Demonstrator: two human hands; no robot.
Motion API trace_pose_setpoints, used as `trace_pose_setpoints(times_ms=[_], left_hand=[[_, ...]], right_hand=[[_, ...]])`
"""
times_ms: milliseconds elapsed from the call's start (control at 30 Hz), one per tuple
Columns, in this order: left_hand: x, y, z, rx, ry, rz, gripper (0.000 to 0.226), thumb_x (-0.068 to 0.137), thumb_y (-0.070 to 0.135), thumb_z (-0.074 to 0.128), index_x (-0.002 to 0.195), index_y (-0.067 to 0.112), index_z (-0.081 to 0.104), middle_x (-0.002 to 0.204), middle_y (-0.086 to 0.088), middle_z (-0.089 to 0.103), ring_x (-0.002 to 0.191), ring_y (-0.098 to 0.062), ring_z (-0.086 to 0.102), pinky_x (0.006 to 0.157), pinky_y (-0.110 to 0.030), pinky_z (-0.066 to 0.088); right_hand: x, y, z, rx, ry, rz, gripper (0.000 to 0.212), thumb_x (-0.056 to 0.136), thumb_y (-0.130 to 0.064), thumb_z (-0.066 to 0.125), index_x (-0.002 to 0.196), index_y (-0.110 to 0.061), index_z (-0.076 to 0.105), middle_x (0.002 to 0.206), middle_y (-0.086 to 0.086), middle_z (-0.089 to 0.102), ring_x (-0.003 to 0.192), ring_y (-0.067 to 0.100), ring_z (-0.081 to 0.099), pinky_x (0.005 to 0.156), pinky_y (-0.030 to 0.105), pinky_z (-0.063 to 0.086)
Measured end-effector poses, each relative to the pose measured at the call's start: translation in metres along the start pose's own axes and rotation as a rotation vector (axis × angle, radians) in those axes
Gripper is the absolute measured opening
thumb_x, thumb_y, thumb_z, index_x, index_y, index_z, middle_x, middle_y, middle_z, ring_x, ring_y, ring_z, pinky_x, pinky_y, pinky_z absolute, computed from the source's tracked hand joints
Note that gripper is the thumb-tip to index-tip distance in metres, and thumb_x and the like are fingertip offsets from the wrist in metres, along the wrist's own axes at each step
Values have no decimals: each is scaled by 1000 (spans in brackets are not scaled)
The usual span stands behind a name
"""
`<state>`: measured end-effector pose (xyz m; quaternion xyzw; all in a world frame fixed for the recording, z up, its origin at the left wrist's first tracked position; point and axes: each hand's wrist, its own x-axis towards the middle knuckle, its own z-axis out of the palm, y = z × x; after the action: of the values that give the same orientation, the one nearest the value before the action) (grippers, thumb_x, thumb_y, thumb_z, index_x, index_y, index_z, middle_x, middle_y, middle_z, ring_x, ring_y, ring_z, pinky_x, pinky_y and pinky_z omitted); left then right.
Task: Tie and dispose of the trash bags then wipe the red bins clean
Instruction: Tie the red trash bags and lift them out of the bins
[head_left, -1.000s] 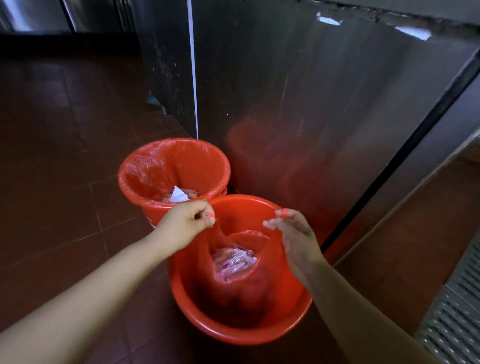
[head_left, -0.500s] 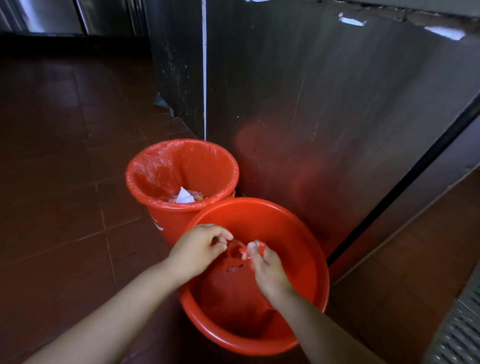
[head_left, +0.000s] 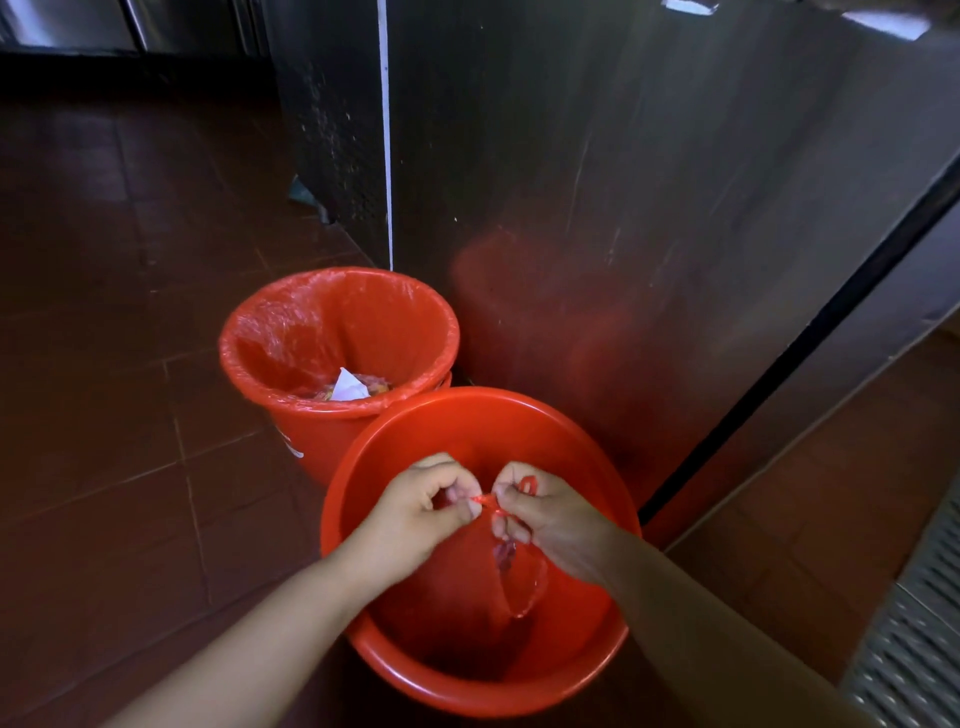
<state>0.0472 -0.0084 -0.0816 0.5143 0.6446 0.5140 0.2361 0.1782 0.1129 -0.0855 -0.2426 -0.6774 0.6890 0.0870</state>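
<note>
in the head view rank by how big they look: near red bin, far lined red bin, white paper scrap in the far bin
1. Near red bin, though it sits closer to the camera, so true size is unsure.
2. Far lined red bin.
3. White paper scrap.

Commercial kitchen: steel cabinets (head_left: 649, 182); tiled floor (head_left: 130, 312) (drain grate (head_left: 914, 649)).

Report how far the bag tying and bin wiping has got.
Done: the near bag is off the near bin rim, its top gathered over the bin. In hand: the left hand and right hand pinch its twisted top, mid-knot. Left: finishing the knot, the far bin's bag, which lines the far bin with rubbish inside, disposal and wiping. No cloth shows.
</note>
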Motion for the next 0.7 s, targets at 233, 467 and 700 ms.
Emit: trace_pose_setpoints(times_ms=[233,467,700], left_hand=[[-4,-7,9,6,-130,-217,51,69,0,78,110,19,54,105,5,54,101,-1,50,89,-9,34],[-1,-8,18,-150,-210,-593,17,83,3,62,72,16,65,70,0,61,67,-10,53,65,-17,40],[-2,-4,32,-529,-24,-866,41,92,40,55,90,4,74,87,-18,73,84,-30,70,80,-36,56]], right_hand=[[-1,-5,-11,-148,5,-81,24,72,1,70,65,-19,61,67,1,64,60,10,60,63,21,49],[-1,2,-14,-999,142,-481,23,66,-5,75,67,-22,58,72,-11,61,76,10,60,69,29,49],[0,29,-13,-1380,452,-873,29,71,-36,78,69,-12,61,72,2,60,61,19,61,52,27,51]])
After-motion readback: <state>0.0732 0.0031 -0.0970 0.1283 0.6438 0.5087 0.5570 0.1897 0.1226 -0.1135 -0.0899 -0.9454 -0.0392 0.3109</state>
